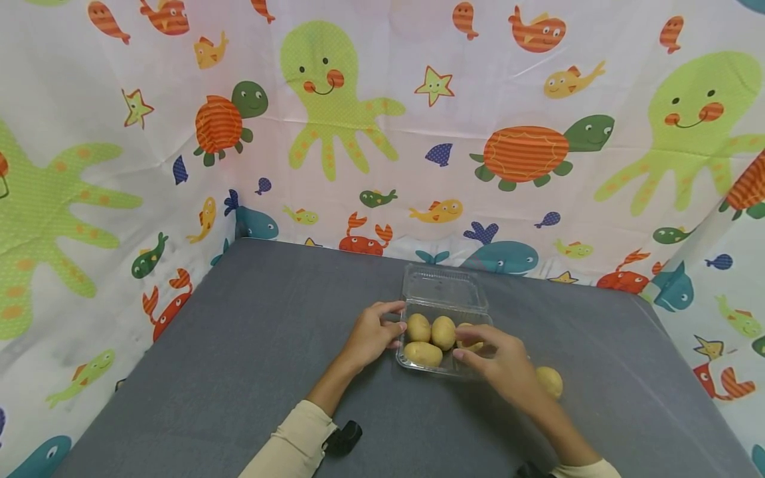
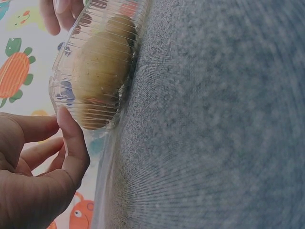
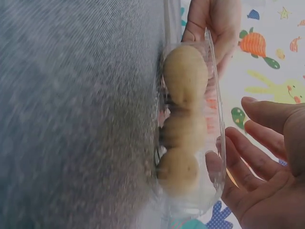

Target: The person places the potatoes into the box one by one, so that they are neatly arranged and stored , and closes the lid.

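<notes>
A clear plastic clamshell container (image 1: 445,309) stands on the grey cloth with its lid tipped back. Several potatoes (image 1: 423,354) lie inside; one at the right end is partly hidden by the fingers. My left hand (image 1: 369,335) is at the container's left side, and in the left wrist view its thumb and forefinger pinch the rim. Over the right end reaches my right hand (image 1: 499,358), fingers spread and bent a little above that potato. In the right wrist view this hand (image 3: 267,167) holds nothing, its fingertips over the rim and apart from the potatoes.
Another potato (image 1: 548,382) lies on the grey cloth (image 1: 269,318), outside the container and beside my right wrist. A white curtain (image 1: 382,133) printed with sea animals rises behind the table and along both sides.
</notes>
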Demonstrator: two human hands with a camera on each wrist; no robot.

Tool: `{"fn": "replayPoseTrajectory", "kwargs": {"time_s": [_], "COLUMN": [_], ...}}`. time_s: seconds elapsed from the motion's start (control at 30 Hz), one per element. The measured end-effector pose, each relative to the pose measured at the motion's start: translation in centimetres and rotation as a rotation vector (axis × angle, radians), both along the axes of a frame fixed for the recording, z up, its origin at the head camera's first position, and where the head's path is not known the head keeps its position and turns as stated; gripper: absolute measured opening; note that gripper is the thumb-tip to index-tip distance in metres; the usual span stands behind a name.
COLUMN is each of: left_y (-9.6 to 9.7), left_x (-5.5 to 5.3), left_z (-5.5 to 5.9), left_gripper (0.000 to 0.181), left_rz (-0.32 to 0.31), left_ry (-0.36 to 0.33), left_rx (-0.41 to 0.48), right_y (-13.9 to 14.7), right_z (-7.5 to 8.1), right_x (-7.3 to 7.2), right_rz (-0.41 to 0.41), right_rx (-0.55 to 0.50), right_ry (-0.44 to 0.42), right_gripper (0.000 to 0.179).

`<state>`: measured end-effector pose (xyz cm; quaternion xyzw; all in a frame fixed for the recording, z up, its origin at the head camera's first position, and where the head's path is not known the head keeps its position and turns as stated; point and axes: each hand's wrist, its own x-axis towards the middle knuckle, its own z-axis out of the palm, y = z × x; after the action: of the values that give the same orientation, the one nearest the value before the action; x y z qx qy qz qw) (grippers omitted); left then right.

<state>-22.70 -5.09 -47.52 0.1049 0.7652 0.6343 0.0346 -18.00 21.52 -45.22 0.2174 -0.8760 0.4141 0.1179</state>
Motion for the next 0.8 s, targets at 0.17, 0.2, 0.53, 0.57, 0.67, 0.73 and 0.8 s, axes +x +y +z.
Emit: {"fn": "replayPoseTrajectory", "kwargs": {"time_s": [0.17, 0.2, 0.53, 0.57, 0.67, 0.73, 0.8], "left_y": [0.0, -0.1, 0.0, 0.0, -0.1, -0.1, -0.1], "left_x": [0.2, 0.2, 0.1, 0.1, 0.0, 0.1, 0.1], "left_z": [0.2, 0.2, 0.2, 0.2, 0.1, 0.1, 0.1], "left_gripper": [0.045, 0.045, 0.045, 0.045, 0.045, 0.045, 0.046], "left_rz": [0.0, -0.001, 0.001, 0.002, 0.001, -0.001, -0.003], "left_ry": [-0.007, -0.008, -0.014, -0.014, -0.015, -0.014, -0.014], "left_rx": [-0.009, -0.008, -0.004, -0.003, -0.003, -0.005, -0.006], "right_y": [0.8, 0.9, 2.4, 2.6, 3.1, 3.4, 3.7], "right_z": [0.2, 0.2, 0.3, 0.3, 0.3, 0.4, 0.4], "right_x": [0.4, 0.4, 1.0, 1.0, 1.2, 1.3, 1.4], "right_rz": [-0.019, -0.024, -0.057, -0.062, -0.079, -0.092, -0.105], "right_rx": [0.004, 0.001, -0.048, -0.049, -0.047, -0.043, -0.042], "right_ry": [0.035, 0.038, 0.075, 0.068, 0.043, 0.032, 0.021], "right_gripper": [0.033, 0.032, 0.032, 0.033, 0.033, 0.032, 0.031]}}
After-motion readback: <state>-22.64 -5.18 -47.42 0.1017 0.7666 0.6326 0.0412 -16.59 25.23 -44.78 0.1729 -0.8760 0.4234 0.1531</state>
